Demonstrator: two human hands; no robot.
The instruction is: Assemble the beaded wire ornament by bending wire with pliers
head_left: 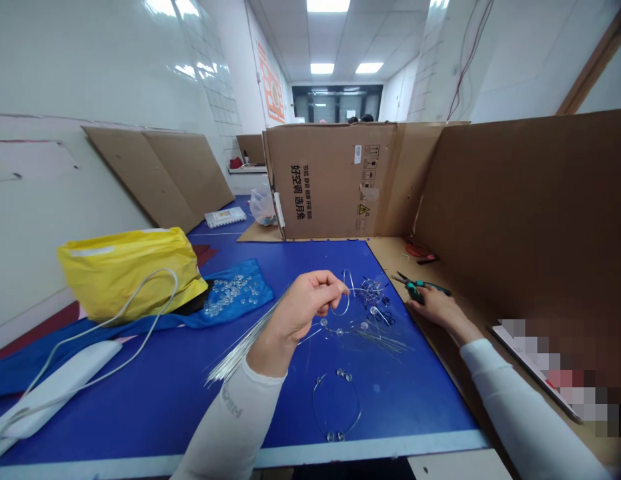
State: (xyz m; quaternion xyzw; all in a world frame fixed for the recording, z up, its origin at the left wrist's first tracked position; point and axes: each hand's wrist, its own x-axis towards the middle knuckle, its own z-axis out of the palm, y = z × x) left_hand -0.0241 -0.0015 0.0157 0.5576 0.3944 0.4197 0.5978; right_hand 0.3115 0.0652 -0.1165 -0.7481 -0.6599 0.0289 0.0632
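My left hand [315, 297] is closed in a pinch over the middle of the table, holding a thin silvery wire [347, 308] bent into a small loop. At the right, my right hand [435, 307] is closed on pliers [414, 291] with green and black handles, their jaws pointing left. Beyond the left fingertips lies a tangle of dark and purple wire pieces [373, 291]. Several clear beads [339, 331] sit along a wire below the left hand. Closer to me rests a wire ring [361, 400] with clear beads on it. Loose straight wires [240, 350] pass beneath my left forearm.
Clear beads [233, 293] lie on a blue cloth [263, 290] at left, beside a yellow bag [135, 273]. A white power strip with a cable [65, 380] is at near left. Cardboard walls [335, 187] stand behind and right. Red-handled tool [417, 250] lies by the corner.
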